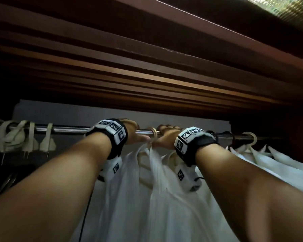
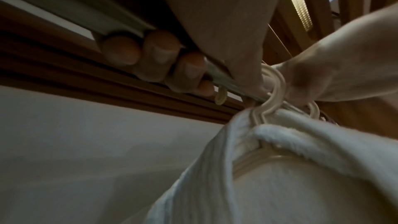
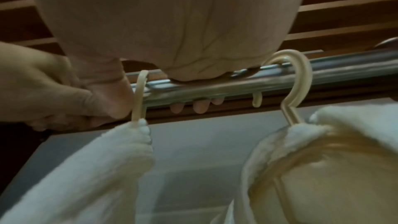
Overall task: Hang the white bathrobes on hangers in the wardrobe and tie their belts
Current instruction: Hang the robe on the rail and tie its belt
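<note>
1. Hangers (image 1: 27, 138), cream plastic and empty, bunched at the far left of the metal rail (image 1: 66, 129) under the dark wooden wardrobe top (image 1: 147, 70)
2. Left hand (image 1: 132, 131) raised to the rail; in the left wrist view its fingers (image 2: 159, 57) curl over the bar, so the grip is clamped on the rail, with the thumb reaching toward the neighbouring hook
3. Hanger hook (image 1: 154, 132), cream, looped over the rail between the two hands; in the right wrist view it (image 3: 140, 96) stands just beside the left thumb
4. White bathrobe (image 1: 147, 198) hangs from that hook directly below and between the forearms, its terry collar (image 2: 290, 135) folded round the hanger neck
5. Right hand (image 1: 166, 135) also on the rail, just right of the hook; its fingertips (image 3: 201, 107) show under the bar, so this grip too is closed round the rail
6. Second hook (image 3: 295, 81) sits on the rail to the right of the right hand, carrying a second white bathrobe (image 1: 273, 165); belts are not distinguishable in any view
</note>
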